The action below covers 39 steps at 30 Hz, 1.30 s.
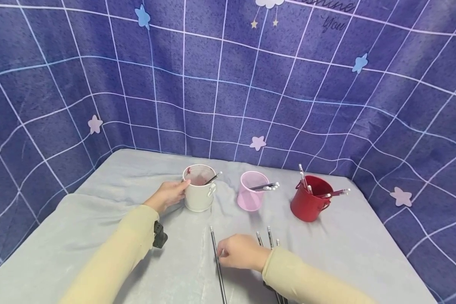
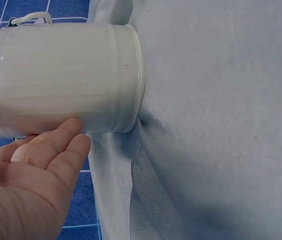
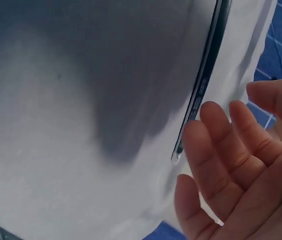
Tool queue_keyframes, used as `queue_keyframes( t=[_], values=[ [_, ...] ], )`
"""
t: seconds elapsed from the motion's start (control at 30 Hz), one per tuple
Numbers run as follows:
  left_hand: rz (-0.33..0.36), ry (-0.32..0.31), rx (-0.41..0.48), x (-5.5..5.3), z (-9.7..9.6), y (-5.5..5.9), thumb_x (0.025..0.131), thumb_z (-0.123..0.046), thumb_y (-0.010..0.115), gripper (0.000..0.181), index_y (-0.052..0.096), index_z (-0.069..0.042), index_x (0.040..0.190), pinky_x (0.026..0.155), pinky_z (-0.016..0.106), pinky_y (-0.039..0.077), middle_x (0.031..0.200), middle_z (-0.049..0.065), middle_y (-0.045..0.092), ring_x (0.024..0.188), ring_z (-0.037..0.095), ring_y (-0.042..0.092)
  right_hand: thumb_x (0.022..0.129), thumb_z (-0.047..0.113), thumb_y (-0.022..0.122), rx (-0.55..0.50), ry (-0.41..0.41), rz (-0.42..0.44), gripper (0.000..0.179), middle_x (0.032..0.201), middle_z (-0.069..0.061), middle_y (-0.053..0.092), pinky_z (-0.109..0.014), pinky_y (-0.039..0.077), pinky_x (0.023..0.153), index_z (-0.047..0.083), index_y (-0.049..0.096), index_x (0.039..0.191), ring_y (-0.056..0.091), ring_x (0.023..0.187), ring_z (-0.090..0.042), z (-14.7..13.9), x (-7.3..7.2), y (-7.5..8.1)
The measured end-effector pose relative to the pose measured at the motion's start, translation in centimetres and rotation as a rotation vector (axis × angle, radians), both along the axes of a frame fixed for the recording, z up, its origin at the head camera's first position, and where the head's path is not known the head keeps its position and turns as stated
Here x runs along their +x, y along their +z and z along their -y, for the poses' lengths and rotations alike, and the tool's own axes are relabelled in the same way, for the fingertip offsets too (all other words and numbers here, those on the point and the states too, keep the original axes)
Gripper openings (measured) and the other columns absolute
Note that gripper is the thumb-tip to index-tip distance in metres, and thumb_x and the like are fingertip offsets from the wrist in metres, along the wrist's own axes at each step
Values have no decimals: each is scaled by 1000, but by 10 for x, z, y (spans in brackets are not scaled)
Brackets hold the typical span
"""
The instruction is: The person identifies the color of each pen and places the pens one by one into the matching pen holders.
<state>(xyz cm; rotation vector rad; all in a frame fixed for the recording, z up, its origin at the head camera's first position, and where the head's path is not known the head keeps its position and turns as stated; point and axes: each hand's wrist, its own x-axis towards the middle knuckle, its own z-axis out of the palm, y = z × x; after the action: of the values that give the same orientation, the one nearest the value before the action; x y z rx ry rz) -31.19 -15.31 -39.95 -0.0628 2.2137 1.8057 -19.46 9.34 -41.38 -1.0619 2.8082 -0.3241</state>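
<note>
On the left, a small white metal bucket [image 1: 198,196] stands upright with one dark pencil [image 1: 213,177] leaning out over its rim. My left hand [image 1: 169,195] holds it from the left side, a digit at the rim; in the left wrist view the fingers [image 2: 63,142] lie against its wall. A single dark pencil [image 1: 218,265] lies lengthwise on the cloth. Right beside it is my right hand [image 1: 241,252]. The right wrist view shows loosely bent fingers [image 3: 221,150] next to the pencil [image 3: 203,75], the thumb apart from it.
A pink cup [image 1: 250,198] with several dark pencils stands mid-table. To its right is a red bucket [image 1: 305,206] holding several pencils. More dark pencils [image 1: 270,238] lie partly under the right forearm. A grey cloth [image 1: 83,228] covers the table; a blue grid curtain [image 1: 213,97] hangs behind.
</note>
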Motion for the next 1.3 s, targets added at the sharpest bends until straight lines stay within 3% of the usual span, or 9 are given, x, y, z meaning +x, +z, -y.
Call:
queue_keyframes(
  t=[0.1,0.23,0.43,0.7,0.97,1.3],
  values=[
    [4,-2,5,0,1,0,102,-33,44,62,30,14,141,112,49,28,141,31,34,132,41,34,78,28,70,104,7,-25,9,62,17,56,-18,40,49,22,66,72,48,58,-1,6,4,-3],
    [-1,-5,14,0,1,1,103,-31,43,61,30,16,140,112,48,28,141,31,34,132,40,35,79,30,70,224,9,-36,31,46,14,42,-19,31,39,20,52,55,36,44,-3,12,10,-7],
    [4,-18,12,-2,-4,1,104,-30,41,61,27,16,141,113,48,26,142,31,32,133,40,34,80,33,68,255,-10,-22,46,40,12,29,-18,24,35,20,36,49,26,39,-4,15,11,-8],
    [-1,-19,7,-4,-6,-1,103,-32,41,62,28,16,141,113,48,27,142,31,33,132,40,35,86,39,64,307,-49,-15,46,44,9,38,-20,31,38,19,42,50,33,42,-7,26,8,-10],
    [-20,-12,-21,-2,6,0,104,-34,40,64,26,16,142,113,48,27,143,31,32,133,40,35,88,33,60,310,-58,-2,40,49,7,44,-22,34,41,19,47,53,38,45,-8,36,3,-15],
    [-21,-17,-9,-3,-2,0,104,-32,39,63,25,18,141,112,47,28,143,33,32,132,41,35,84,34,63,289,-106,3,40,49,6,44,-24,34,40,18,47,52,38,44,-9,30,4,-16]
  ],
)
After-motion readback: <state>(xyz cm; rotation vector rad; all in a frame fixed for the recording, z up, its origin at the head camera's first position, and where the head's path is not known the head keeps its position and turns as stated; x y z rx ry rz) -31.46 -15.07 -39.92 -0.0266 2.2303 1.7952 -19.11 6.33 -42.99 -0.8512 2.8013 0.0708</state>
